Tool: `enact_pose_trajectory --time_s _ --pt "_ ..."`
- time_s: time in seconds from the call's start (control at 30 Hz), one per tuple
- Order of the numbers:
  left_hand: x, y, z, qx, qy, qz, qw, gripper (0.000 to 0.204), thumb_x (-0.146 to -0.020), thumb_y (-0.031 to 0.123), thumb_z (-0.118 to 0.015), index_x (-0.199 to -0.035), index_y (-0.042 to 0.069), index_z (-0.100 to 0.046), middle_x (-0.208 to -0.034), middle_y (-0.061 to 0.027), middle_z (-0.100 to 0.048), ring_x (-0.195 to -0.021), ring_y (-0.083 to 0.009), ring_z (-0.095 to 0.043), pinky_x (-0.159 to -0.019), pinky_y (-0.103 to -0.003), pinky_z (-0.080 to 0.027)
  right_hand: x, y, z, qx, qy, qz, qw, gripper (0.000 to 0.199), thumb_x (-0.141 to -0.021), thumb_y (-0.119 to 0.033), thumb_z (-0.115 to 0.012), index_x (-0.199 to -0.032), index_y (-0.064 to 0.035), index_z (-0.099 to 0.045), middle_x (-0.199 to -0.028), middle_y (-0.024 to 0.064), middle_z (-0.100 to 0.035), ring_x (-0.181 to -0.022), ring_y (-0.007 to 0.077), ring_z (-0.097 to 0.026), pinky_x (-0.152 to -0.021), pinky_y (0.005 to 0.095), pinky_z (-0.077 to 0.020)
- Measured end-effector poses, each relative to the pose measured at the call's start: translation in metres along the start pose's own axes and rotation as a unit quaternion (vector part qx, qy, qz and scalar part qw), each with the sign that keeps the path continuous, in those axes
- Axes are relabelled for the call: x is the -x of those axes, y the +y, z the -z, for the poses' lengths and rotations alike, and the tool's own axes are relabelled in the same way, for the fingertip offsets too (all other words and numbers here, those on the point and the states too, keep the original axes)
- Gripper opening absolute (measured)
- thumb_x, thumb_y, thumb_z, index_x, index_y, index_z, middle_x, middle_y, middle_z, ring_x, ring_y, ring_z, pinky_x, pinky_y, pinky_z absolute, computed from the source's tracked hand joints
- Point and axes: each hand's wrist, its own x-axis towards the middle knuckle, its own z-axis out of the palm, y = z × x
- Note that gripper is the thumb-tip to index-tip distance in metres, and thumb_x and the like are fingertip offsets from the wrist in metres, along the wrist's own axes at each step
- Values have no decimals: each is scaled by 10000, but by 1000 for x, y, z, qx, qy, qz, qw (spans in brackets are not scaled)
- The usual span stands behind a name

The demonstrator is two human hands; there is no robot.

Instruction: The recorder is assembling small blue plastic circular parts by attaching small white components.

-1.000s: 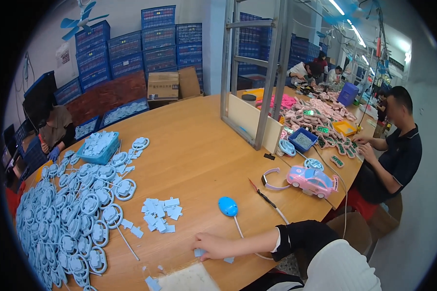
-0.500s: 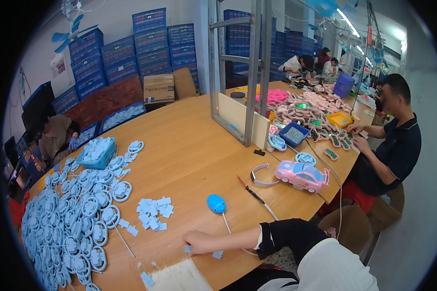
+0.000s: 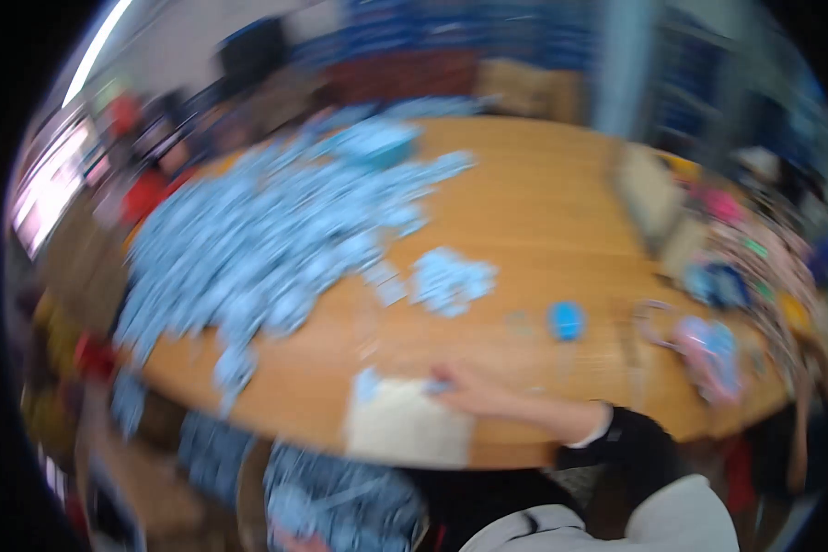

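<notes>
Blurred hand [image 3: 474, 394], pale card [image 3: 405, 423], wooden table [image 3: 543, 221]

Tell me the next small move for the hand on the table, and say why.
Probably close the fingers on the small pale blue piece under the fingertips of the hand: the hand lies flat on the wooden table, touching that piece beside the pale card. The picture is badly blurred, so the grip itself cannot be judged.

We make out a tan cardboard box [image 3: 524, 90] at the tabletop's [image 3: 543, 212] far edge and, seemingly, blue crates [image 3: 488, 37] behind it.
</notes>
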Motion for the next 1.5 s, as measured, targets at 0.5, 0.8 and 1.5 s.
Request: enact_pose_trajectory --time_s 0.5,0.8,1.5 --pt "105 71 -37 143 -111 -85 980 791 -611 -105 -406 -1334 123 -182 -1246 -115 -362 -1131 -270 -416 -865 -430 -423 17 -106 -201 -249 -351 -17 903 225 -766 28 -563 -974 -14 -486 -902 39 -536 -829 88 -534 -731 221 -432" --pt "110 59 -30 269 -140 31 952 514 -708 -62 -482 -1191 61 -356 -1136 -97 -443 -1075 -226 -451 -857 -373 -407 9 -80 -216 -238 -367 -40 898 240 -764 13 -567 -996 1 -507 -906 53 -565 -819 95 -540 -724 216 -432" --pt "115 41 -44 -209 99 -430 873 447 -789 110 -567 -1190 -35 -434 -1192 -122 -312 -1040 -201 -405 -814 -281 -369 31 -100 -212 -411 -338 -223 817 185 -767 -26 -596 -899 0 -468 -789 75 -577 -719 146 -602 -658 241 -506"
